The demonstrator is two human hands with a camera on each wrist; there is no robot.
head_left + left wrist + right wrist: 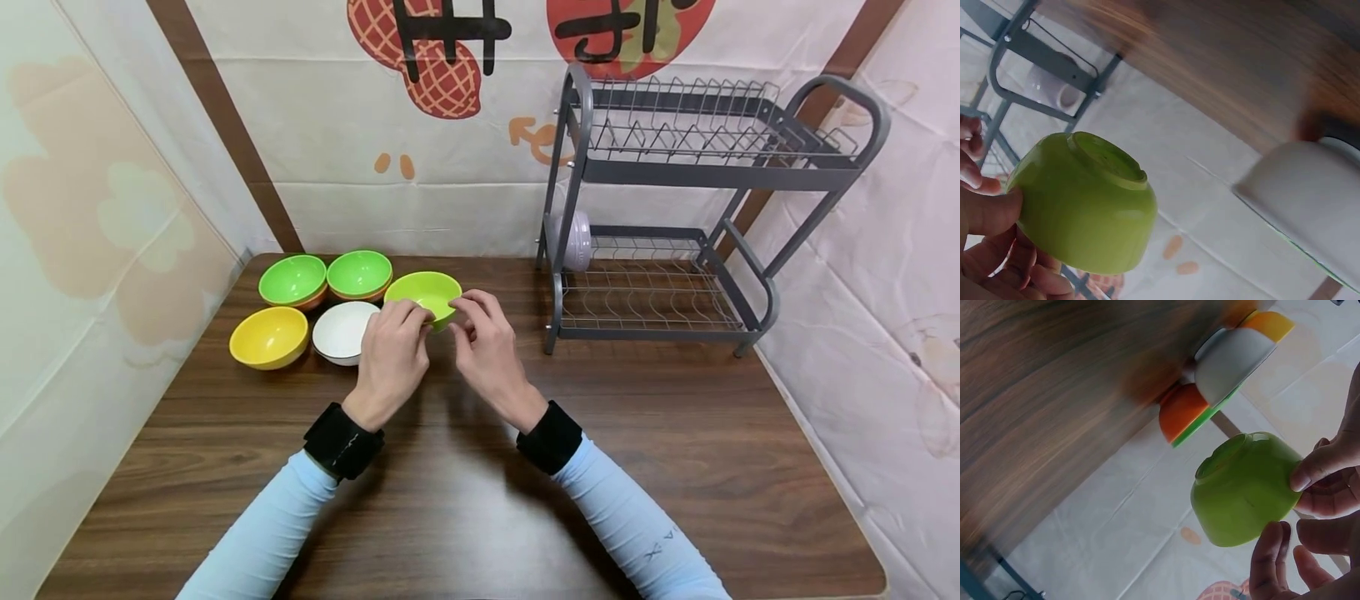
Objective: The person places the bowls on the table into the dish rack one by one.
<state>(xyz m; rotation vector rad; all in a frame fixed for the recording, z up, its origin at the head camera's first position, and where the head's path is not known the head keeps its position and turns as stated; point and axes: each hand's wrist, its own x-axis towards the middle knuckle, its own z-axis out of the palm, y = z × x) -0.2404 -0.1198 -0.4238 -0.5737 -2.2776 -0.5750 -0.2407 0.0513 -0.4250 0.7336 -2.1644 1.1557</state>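
As my head view shows, lime bowl (425, 289) lies just ahead, between left hand (396, 343) and right hand (489, 346); rack (675, 173) nearer right hand. Left wrist: left hand pinches bowl, clear of table (1222, 81). Right wrist: right hand loose-fingered (touch unclear).

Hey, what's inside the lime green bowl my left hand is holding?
Only bare inner surface shows in the lime green bowl. Your left hand covers part of its near side; whatever lies behind that can't be seen. Both wrist views show just the bowl's outside.
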